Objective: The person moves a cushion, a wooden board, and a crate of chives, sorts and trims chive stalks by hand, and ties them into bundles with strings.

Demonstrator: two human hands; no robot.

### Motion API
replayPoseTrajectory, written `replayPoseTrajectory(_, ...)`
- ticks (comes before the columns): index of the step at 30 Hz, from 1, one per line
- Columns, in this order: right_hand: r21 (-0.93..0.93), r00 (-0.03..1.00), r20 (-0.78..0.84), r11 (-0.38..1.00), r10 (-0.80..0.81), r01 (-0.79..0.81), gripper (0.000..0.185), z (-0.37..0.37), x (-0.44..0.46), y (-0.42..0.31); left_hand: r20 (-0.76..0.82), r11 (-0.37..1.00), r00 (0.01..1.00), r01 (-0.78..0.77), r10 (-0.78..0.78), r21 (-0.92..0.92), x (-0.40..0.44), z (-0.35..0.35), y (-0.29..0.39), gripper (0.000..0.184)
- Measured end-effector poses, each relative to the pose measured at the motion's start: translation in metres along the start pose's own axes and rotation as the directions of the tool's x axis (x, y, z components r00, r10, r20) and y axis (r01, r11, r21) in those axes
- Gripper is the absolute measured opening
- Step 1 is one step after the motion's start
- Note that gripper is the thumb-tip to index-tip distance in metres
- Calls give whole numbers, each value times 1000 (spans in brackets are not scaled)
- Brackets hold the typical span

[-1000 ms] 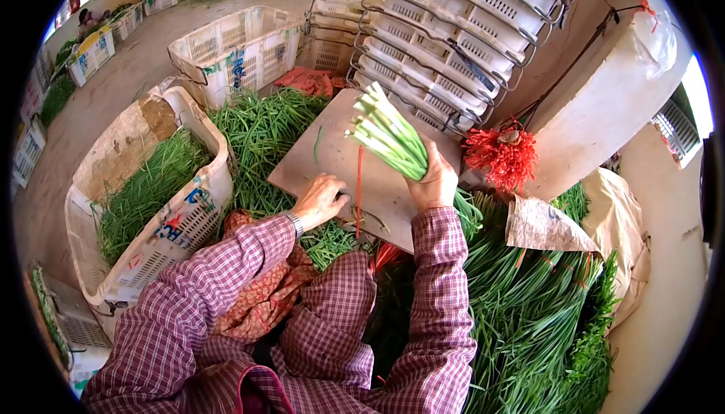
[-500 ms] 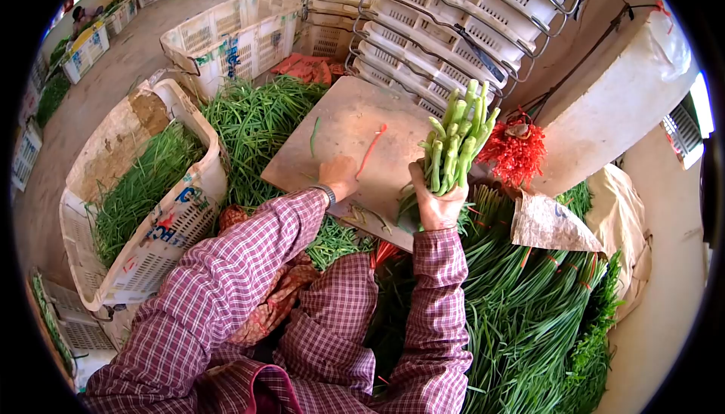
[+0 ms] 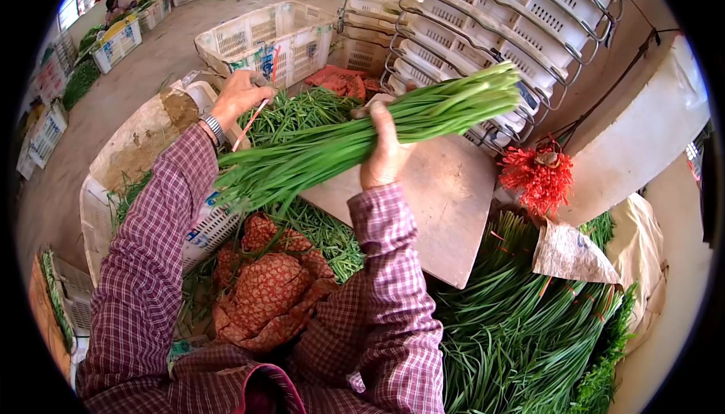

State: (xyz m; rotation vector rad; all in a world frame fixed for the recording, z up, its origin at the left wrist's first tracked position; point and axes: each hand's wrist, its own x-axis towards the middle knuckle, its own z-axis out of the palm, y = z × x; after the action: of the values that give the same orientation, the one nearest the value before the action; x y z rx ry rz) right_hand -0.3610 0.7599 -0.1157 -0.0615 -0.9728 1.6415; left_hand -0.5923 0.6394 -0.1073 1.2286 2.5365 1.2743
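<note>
My right hand (image 3: 387, 142) is closed around the middle of a thick bunch of long green stalks (image 3: 445, 102). The bunch lies sideways in the air above the board (image 3: 445, 187), pale stem ends to the right and leafy tips to the lower left. My left hand (image 3: 240, 97), with a watch at the wrist, pinches a thin red tie strip (image 3: 253, 123) just beyond the leafy end. One end of the strip sticks up above the fingers and the other hangs down.
Tied green bunches (image 3: 521, 316) are heaped at the right, below a hanging cluster of red strips (image 3: 538, 180). Loose greens (image 3: 302, 108) lie behind the board. White crates (image 3: 264, 32) stand at the back and left, with a tall crate stack (image 3: 491, 13) behind. A patterned cloth (image 3: 272, 289) lies near my lap.
My left hand has taken the red strip off the board and moved up and left. My right hand has turned the bunch from stem ends up to lying sideways. The view has shifted.
</note>
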Motion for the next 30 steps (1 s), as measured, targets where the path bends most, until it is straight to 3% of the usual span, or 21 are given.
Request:
replayPoseTrajectory(1, -19, 999, 32, 999, -31, 32, 50, 1, 2, -21, 34, 999, 999, 1, 0, -51, -5, -5, 14, 25)
replayPoseTrajectory(4, -312, 978, 135, 931, -156, 192, 52, -2, 14, -91, 131, 989, 985, -98, 113, -114, -6, 12, 30, 24)
replayPoseTrajectory(5, -589, 963, 175, 762, -205, 269, 52, -13, 20, -109, 137, 991, 986, -81, 95, -106, -11, 25, 42, 25)
replayPoseTrajectory(6, -766, 910, 287, 499, -301, 406, 51, -23, 25, -122, 145, 993, 986, -64, 79, -101, -18, 42, 56, 25)
replayPoseTrajectory(8, -786, 853, 453, 335, -257, 519, 51, -21, 27, -149, 221, 988, 964, -130, 146, -89, -25, 87, 62, 24)
replayPoseTrajectory(10, -837, 825, 543, -24, -153, 547, 54, -42, 33, -149, 320, 998, 946, -68, 61, 9, -42, 135, 76, 20)
replayPoseTrajectory(11, -833, 834, 546, -160, -84, 529, 54, -52, 32, -145, 348, 998, 937, -56, 43, 26, -50, 159, 74, 21)
replayPoseTrajectory(14, -818, 885, 456, -348, 92, 458, 49, -92, 24, -118, 347, 996, 937, 12, -43, 90, -81, 218, 73, 23)
replayPoseTrajectory(18, -851, 936, 217, -416, 276, 320, 48, -141, 14, -76, 341, 997, 940, 8, -35, 81, -105, 239, 82, 21)
replayPoseTrajectory(22, -842, 924, 142, -447, 356, 301, 55, -159, 17, -49, 405, 995, 914, -20, -24, 103, -110, 245, 86, 30)
replayPoseTrajectory(24, -834, 908, 136, -449, 397, 321, 61, -164, 21, -43, 351, 997, 935, -66, 50, 34, -121, 252, 77, 34)
replayPoseTrajectory(26, -862, 927, 44, -455, 374, 224, 78, -165, 17, -37, 552, 995, 829, -100, 92, -16, -125, 227, 81, 39)
replayPoseTrajectory(28, -828, 868, 17, -480, 497, 291, 99, -186, 8, -35, 532, 956, 795, -268, 291, -123, -139, 211, 63, 43)
replayPoseTrajectory(30, -814, 849, 41, -476, 526, 334, 113, -208, 0, -26, 593, 931, 721, -318, 360, -178, -153, 173, 52, 49)
